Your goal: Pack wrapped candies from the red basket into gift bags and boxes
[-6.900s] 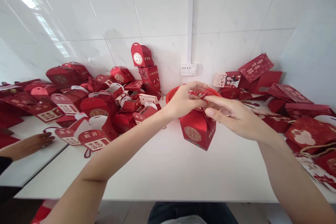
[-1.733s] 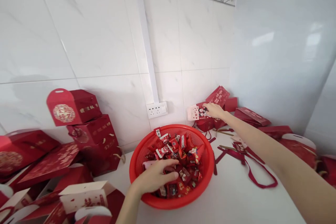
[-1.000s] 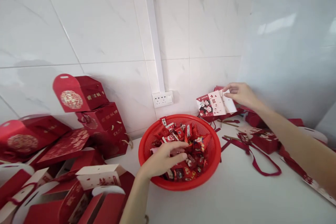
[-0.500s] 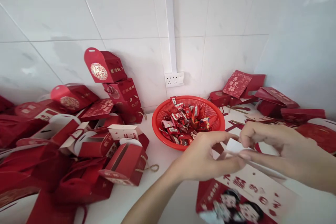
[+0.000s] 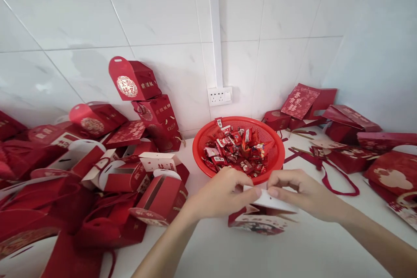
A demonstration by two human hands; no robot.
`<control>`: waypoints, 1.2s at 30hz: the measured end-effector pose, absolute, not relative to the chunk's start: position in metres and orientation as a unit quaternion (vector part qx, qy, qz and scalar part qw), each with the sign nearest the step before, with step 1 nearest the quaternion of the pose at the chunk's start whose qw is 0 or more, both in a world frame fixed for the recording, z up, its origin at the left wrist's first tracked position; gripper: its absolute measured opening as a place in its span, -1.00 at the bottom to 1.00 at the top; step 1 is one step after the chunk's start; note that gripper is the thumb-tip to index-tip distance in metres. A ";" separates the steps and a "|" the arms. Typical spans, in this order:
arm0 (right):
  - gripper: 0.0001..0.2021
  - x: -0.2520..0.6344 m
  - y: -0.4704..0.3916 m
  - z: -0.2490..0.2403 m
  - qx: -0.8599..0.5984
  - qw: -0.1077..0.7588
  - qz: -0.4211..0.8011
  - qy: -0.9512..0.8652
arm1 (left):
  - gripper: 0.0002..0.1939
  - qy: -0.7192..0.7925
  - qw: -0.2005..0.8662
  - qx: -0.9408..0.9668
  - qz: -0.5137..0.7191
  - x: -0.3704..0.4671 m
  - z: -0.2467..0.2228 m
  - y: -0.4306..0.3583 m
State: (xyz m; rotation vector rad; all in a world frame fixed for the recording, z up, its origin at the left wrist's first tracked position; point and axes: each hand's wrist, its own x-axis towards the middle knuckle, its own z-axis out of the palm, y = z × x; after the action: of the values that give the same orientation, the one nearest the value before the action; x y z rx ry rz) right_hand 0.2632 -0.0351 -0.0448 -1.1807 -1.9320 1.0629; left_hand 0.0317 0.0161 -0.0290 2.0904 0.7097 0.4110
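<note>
Between my hands, just in front of the red basket, is a red and white paper gift box [image 5: 260,222] with printed cartoon figures on its side. My left hand [image 5: 224,192] pinches the left part of the box's white top flap. My right hand [image 5: 298,192] has thumb and fingers closed on the right part of the same flap. The box's side panels look partly folded, and its inside is hidden. Right behind my fingers stands a red plastic basket [image 5: 199,150] holding many wrapped candies [image 5: 233,147].
Red gift boxes [image 5: 110,221] crowd the left side, and several are stacked [image 5: 156,113] against the tiled wall. More red boxes [image 5: 352,156] lie at the right, with a dark red ribbon strap [image 5: 342,193] beside them. A wall socket [image 5: 220,96] sits behind the basket.
Both hands have moved left and slightly down with the gift box, to in front of the basket. The box's printed side now tilts away and shows less. The view has shifted slightly.
</note>
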 end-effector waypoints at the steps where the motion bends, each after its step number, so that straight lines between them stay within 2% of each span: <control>1: -0.58 0.262 -0.031 -0.045 -0.433 0.301 0.412 -0.743 | -0.67 0.293 0.433 0.840 0.144 0.029 -0.028 0.018; 4: -0.58 0.269 -0.010 -0.039 -0.415 0.293 0.394 -0.766 | -0.74 0.312 0.422 0.842 0.123 0.023 -0.027 0.024; 7: -0.56 0.284 0.023 -0.027 -0.442 0.356 0.344 -0.748 | -0.66 0.318 0.433 0.833 0.132 0.019 -0.025 0.026; 11: -0.62 0.291 0.071 -0.024 -0.454 0.335 0.303 -0.768 | -0.55 0.347 0.410 0.821 0.191 0.011 -0.018 0.035; 13: -0.64 0.284 0.089 -0.032 -0.442 0.272 0.281 -0.807 | -0.54 0.391 0.350 0.824 0.214 0.005 -0.015 0.046; 14: -0.59 0.279 0.096 -0.037 -0.441 0.222 0.264 -0.829 | -0.54 0.413 0.319 0.830 0.199 0.003 -0.014 0.054; 17: -0.13 0.262 0.104 -0.052 -0.492 0.035 0.210 -0.845 | -0.64 0.442 0.241 0.864 0.033 0.007 -0.018 0.077; 19: 0.03 0.253 0.103 -0.058 -0.531 -0.055 0.179 -0.827 | -0.74 0.446 0.207 0.868 -0.068 0.020 -0.023 0.089; 20: 0.02 0.251 0.102 -0.060 -0.541 -0.079 0.165 -0.821 | -0.68 0.456 0.194 0.864 -0.091 0.029 -0.027 0.093; 21: -0.01 0.249 0.101 -0.061 -0.545 -0.090 0.151 -0.819 | -0.49 0.466 0.182 0.859 -0.104 0.039 -0.030 0.096; 24: -0.25 0.250 0.100 -0.062 -0.557 -0.066 0.116 -0.820 | -0.11 0.503 0.156 0.835 -0.161 0.066 -0.041 0.100; 28: -0.73 0.253 0.104 -0.063 -0.571 -0.007 0.103 -0.814 | 0.01 0.546 0.106 0.812 -0.175 0.079 -0.052 0.103; 30: -0.74 0.254 0.106 -0.066 -0.583 0.027 0.103 -0.805 | -0.10 0.541 0.088 0.822 -0.155 0.079 -0.055 0.107; 33: -0.65 0.254 0.107 -0.069 -0.604 0.093 0.110 -0.784 | -0.36 0.530 0.090 0.836 -0.110 0.076 -0.057 0.114; 36: -0.66 0.256 0.107 -0.070 -0.616 0.166 0.108 -0.762 | -0.62 0.534 0.101 0.839 -0.036 0.075 -0.059 0.120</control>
State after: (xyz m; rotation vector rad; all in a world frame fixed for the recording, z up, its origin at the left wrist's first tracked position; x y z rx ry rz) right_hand 0.2561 0.1069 -0.0704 -1.7544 -2.1697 0.3083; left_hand 0.0752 0.1196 -0.0592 2.4786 1.5776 -0.1065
